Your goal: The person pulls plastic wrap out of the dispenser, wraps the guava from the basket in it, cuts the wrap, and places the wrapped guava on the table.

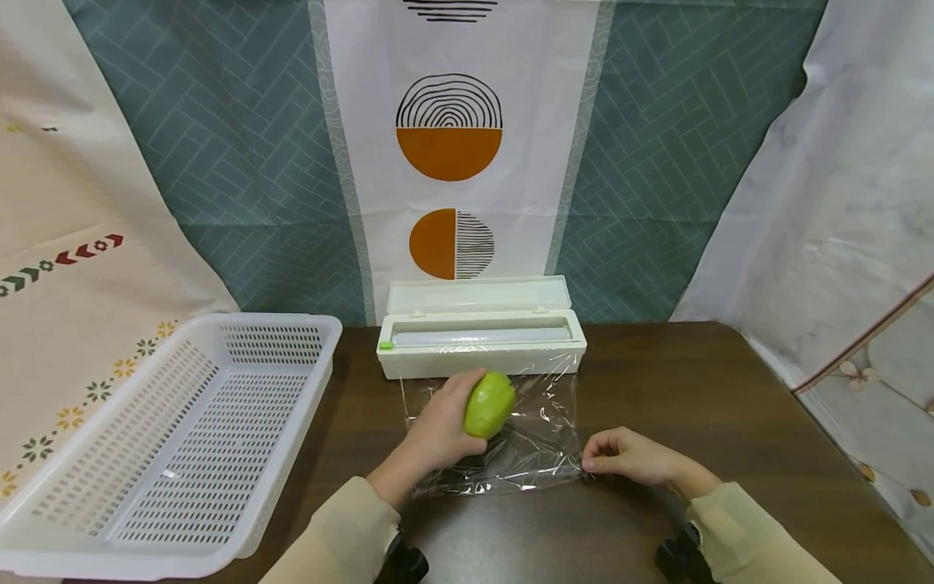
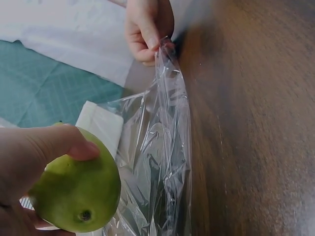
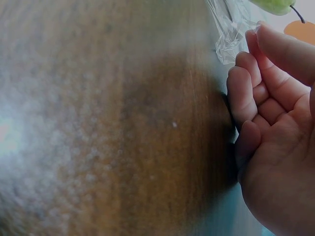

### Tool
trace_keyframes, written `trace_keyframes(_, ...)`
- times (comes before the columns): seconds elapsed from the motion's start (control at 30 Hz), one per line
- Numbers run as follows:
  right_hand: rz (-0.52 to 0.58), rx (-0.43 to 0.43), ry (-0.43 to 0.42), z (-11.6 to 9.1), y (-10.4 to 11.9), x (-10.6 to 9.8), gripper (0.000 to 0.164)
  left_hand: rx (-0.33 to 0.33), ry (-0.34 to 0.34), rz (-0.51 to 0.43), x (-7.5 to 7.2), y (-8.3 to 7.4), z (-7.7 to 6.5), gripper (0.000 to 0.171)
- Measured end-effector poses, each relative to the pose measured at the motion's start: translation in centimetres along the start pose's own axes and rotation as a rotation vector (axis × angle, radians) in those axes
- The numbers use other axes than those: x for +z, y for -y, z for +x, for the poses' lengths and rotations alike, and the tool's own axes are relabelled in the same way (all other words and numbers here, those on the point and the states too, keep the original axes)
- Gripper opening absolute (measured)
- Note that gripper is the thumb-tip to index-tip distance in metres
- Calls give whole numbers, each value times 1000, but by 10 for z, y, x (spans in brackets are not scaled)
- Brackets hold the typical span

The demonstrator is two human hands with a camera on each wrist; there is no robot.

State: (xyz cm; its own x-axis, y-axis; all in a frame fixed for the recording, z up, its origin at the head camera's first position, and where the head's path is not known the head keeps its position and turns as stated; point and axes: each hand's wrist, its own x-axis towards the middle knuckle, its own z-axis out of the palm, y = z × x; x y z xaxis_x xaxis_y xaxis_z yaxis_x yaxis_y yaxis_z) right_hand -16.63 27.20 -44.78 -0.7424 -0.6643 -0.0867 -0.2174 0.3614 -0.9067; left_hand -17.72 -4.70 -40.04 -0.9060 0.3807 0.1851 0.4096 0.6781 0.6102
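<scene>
My left hand (image 1: 441, 427) grips a green pear (image 1: 490, 404) over the sheet of plastic wrap (image 1: 536, 442). The left wrist view shows the thumb lying across the pear (image 2: 81, 189), with its blossom end towards the camera. At the near right corner of the wrap, my right hand (image 1: 645, 462) pinches the film between thumb and index finger, the other fingers curled, as the right wrist view shows. Crinkled and clear, the wrap runs from a white dispenser box (image 1: 481, 362) whose lid (image 1: 477, 295) stands raised. Inside the box lies the roll (image 1: 481, 336).
A white perforated plastic basket (image 1: 295, 454) stands on the left side of the dark wooden table (image 1: 657, 373). Patterned cloths (image 1: 664, 162) hang behind the table and along both sides. The dispenser box sits near the back edge, against the cloth.
</scene>
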Motion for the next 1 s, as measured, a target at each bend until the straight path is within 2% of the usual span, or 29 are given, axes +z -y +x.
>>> trace_keyframes(0.33,2,-12,5,0,2,0,17,15,86,84,3,-10,7,99)
trace_keyframes(0.7,-9,-13,8,1,1,-2,16,54,152,199,8,-16,15,98)
trace_keyframes(1.0,-1,-3,9,0,1,-1,16,74,172,264,12,-18,18,99)
